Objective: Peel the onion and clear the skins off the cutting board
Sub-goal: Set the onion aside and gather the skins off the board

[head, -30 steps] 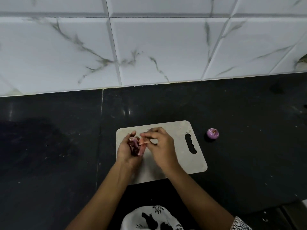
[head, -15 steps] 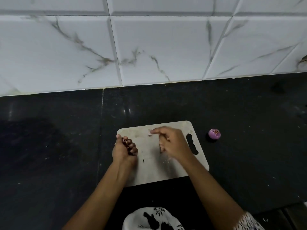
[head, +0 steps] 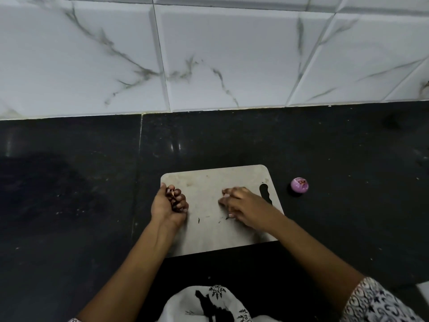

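A pale cutting board [head: 210, 182] lies on the black counter. At the board's left edge my left hand [head: 167, 205] is curled round a bunch of onion skins [head: 172, 194], which are mostly hidden in the fist. My right hand [head: 242, 205] lies on the right half of the board with its fingertips down on the surface. It is blurred, so I cannot tell whether it pinches anything. Tiny dark skin scraps [head: 199, 220] lie between the hands. The peeled purple onion [head: 299, 185] sits on the counter, just right of the board's handle slot.
A white marble-tiled wall [head: 209, 54] rises behind the black counter [head: 69, 194]. My patterned black and white clothing [head: 204, 303] fills the bottom of the view. The corner of a white object [head: 423, 291] shows at the lower right.
My hands have parted. The right hand left the left hand, reached to the board's far edge, then drew back toward me. The left hand closed round the skins and stayed at the left edge.
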Demonstrator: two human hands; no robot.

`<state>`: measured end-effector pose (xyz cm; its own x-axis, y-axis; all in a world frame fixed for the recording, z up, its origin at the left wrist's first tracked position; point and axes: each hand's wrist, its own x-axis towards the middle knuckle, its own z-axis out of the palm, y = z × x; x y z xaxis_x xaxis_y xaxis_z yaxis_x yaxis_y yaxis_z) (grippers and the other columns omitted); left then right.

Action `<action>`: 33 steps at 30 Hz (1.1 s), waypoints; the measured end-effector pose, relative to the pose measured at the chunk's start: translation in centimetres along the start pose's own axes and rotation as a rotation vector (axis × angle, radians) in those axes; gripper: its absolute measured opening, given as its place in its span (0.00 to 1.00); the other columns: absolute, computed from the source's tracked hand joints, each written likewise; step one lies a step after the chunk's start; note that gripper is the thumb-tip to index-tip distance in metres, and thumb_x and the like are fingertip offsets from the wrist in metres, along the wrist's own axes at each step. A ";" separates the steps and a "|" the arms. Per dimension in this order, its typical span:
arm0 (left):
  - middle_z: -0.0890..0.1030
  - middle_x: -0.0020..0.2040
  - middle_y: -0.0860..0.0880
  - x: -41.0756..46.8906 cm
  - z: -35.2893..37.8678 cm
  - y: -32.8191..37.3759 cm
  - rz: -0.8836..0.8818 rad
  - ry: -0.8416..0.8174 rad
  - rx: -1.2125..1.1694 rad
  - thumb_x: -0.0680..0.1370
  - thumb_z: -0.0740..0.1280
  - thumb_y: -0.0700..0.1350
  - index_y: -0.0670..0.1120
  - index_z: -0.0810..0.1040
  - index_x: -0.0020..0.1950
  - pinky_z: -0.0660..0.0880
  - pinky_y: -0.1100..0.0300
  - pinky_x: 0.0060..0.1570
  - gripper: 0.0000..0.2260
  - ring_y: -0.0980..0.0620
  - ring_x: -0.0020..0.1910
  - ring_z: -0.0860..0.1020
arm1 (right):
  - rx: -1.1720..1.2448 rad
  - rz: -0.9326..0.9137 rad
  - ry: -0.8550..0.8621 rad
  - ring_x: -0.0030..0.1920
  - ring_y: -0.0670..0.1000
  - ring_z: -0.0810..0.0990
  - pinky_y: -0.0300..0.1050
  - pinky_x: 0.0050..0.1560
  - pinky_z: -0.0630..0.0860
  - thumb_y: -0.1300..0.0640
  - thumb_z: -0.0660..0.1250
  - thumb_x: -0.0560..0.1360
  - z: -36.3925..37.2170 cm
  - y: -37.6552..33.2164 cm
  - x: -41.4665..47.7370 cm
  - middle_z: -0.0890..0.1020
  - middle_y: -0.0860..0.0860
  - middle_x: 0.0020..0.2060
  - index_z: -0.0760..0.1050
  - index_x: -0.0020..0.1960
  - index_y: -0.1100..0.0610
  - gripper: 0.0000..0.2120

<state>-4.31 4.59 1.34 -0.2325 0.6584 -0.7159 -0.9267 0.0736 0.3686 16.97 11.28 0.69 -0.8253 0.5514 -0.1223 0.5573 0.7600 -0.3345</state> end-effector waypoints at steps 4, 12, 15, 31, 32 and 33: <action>0.68 0.20 0.53 -0.4 0.2 -0.5 -0.009 0.008 -0.010 0.82 0.54 0.52 0.48 0.66 0.32 0.57 0.71 0.15 0.19 0.58 0.16 0.65 | 0.038 0.085 0.359 0.49 0.53 0.81 0.41 0.42 0.81 0.62 0.67 0.68 3.2 -3.1 -1.3 0.84 0.52 0.49 0.82 0.50 0.57 0.12; 0.68 0.22 0.52 -1.7 1.6 -2.4 -0.039 0.014 0.098 0.80 0.58 0.56 0.49 0.68 0.32 0.58 0.70 0.19 0.19 0.57 0.18 0.65 | 0.521 0.401 0.653 0.45 0.50 0.82 0.30 0.46 0.75 0.64 0.65 0.74 0.6 -2.9 1.3 0.84 0.51 0.42 0.82 0.46 0.59 0.07; 0.70 0.26 0.50 -2.1 2.6 -2.9 -0.048 -0.011 0.079 0.79 0.57 0.57 0.47 0.70 0.33 0.64 0.69 0.23 0.19 0.53 0.24 0.69 | 1.315 0.544 0.652 0.41 0.47 0.80 0.31 0.41 0.76 0.71 0.67 0.71 -2.2 -5.3 2.6 0.83 0.51 0.38 0.79 0.43 0.59 0.08; 0.74 0.25 0.49 -2.3 1.7 -2.8 0.087 0.100 0.116 0.81 0.57 0.54 0.46 0.70 0.34 0.73 0.62 0.28 0.19 0.53 0.27 0.74 | 0.086 -0.176 0.410 0.64 0.52 0.70 0.46 0.63 0.64 0.56 0.57 0.74 0.3 -9.6 1.7 0.77 0.51 0.61 0.80 0.54 0.55 0.15; 0.70 0.21 0.51 -2.4 2.0 -2.8 0.116 0.105 0.126 0.81 0.57 0.54 0.47 0.67 0.32 0.68 0.65 0.22 0.20 0.55 0.22 0.69 | 0.304 -0.163 0.422 0.63 0.51 0.73 0.44 0.63 0.66 0.57 0.58 0.75 0.2 -9.3 1.0 0.78 0.53 0.60 0.80 0.56 0.56 0.15; 0.66 0.19 0.52 -2.5 2.2 -2.7 0.130 0.102 0.126 0.82 0.56 0.54 0.48 0.65 0.31 0.61 0.68 0.19 0.20 0.56 0.18 0.65 | 0.536 -0.078 0.445 0.61 0.48 0.75 0.41 0.63 0.69 0.58 0.60 0.76 0.2 -8.9 0.2 0.79 0.53 0.59 0.79 0.58 0.57 0.14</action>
<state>-0.55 4.40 3.46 -0.3824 0.5894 -0.7116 -0.8440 0.0906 0.5286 11.86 4.58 3.46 -0.6813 0.6775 0.2771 0.2815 0.5920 -0.7552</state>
